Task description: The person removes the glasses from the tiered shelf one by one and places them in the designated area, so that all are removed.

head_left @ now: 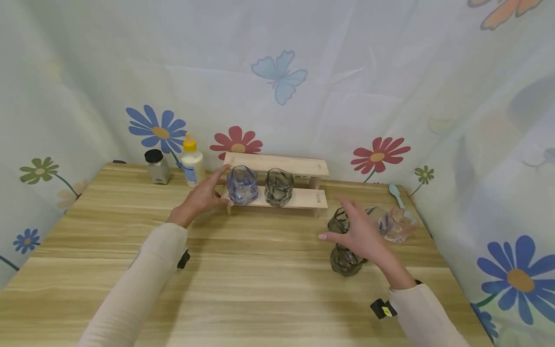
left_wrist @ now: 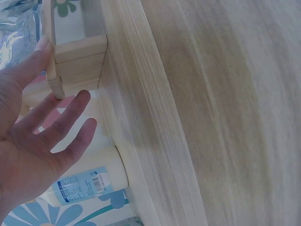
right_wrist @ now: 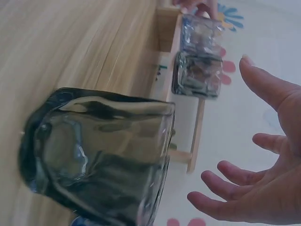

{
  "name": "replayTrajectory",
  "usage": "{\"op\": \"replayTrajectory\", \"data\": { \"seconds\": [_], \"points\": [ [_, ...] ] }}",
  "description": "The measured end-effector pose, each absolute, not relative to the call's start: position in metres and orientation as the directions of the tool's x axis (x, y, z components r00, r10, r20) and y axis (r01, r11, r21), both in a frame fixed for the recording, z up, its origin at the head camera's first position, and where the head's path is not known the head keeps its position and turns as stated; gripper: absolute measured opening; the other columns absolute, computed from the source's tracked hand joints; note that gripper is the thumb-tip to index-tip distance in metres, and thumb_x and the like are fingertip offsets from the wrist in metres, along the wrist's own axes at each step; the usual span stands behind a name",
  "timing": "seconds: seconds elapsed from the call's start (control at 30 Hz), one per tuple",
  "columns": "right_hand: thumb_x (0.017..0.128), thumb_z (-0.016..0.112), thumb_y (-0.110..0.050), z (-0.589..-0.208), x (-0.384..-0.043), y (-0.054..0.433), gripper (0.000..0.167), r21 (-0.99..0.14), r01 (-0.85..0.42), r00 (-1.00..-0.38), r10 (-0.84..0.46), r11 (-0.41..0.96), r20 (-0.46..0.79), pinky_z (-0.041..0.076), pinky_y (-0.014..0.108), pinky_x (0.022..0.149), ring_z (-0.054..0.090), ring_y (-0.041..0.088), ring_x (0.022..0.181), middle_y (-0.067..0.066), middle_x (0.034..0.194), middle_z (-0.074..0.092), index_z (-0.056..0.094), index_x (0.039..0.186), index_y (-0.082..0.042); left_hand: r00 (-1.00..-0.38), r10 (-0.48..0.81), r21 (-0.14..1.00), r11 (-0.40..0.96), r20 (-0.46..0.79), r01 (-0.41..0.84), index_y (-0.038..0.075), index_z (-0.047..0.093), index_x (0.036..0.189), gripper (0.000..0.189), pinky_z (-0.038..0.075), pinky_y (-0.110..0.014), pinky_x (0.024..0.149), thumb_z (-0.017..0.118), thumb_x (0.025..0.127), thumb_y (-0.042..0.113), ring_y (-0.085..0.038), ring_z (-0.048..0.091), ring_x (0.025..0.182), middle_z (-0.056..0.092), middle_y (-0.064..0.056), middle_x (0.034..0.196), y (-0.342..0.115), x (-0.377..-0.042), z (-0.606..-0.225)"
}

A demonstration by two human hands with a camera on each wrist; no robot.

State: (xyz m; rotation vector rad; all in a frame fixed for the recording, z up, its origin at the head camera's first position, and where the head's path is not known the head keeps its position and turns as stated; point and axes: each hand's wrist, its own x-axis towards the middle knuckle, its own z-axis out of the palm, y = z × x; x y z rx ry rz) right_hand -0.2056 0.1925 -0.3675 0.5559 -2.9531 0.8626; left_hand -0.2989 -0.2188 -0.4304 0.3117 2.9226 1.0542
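Note:
On the lower step of a two-step wooden rack stand a blue-tinted glass and, to its right, a smoky grey glass. My left hand is at the rack's left end, thumb and fingers spread beside the blue glass; in the left wrist view its thumb tip lies at the step's edge. With fingers spread, my right hand hovers over two more smoky glasses, a front one and a rear one partly hidden by the hand. A smoky glass looms close in the right wrist view, apart from the fingers.
A pink-tinted glass and a clear glass stand right of my right hand, near a light blue spoon. At the back left are a yellow-capped bottle and a black-lidded jar. A flowered curtain hangs behind the table.

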Motion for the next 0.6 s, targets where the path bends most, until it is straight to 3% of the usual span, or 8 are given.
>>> {"op": "replayTrajectory", "data": {
  "seconds": [0.27,0.43,0.6],
  "points": [
    [0.076,0.086,-0.043,-0.360,-0.229,0.156,0.103,-0.481,-0.438,-0.894,-0.423,0.760,0.145,0.046,0.067,0.096,0.046,0.051,0.133,0.029,0.153,0.036,0.026,0.158,-0.022,-0.979,0.194,0.632,0.752,0.056,0.185,0.033,0.012,0.160,0.107,0.056,-0.053,0.085,0.083,0.082,0.017,-0.038,0.071,0.095,0.052,-0.024,0.147,-0.218,-0.298,-0.430],
    [0.077,0.085,-0.044,-0.359,-0.244,0.136,0.103,-0.505,-0.462,-0.876,-0.465,0.729,0.129,0.039,0.069,0.103,0.034,0.050,0.142,0.028,0.160,0.026,0.026,0.159,-0.023,-0.980,0.192,0.635,0.752,0.051,0.180,0.033,0.011,0.160,0.107,0.056,-0.053,0.085,0.083,0.083,0.017,-0.038,0.071,0.095,0.052,-0.024,0.147,-0.217,-0.298,-0.430],
    [0.076,0.084,-0.049,-0.360,-0.260,0.120,0.103,-0.491,-0.452,-0.877,-0.472,0.745,0.090,0.045,0.065,0.099,0.045,0.049,0.136,0.029,0.157,0.031,0.025,0.159,-0.027,-0.982,0.186,0.634,0.755,0.041,0.169,0.033,0.011,0.160,0.107,0.055,-0.053,0.085,0.082,0.083,0.017,-0.037,0.071,0.096,0.051,-0.024,0.147,-0.218,-0.298,-0.430]
  ]
}}
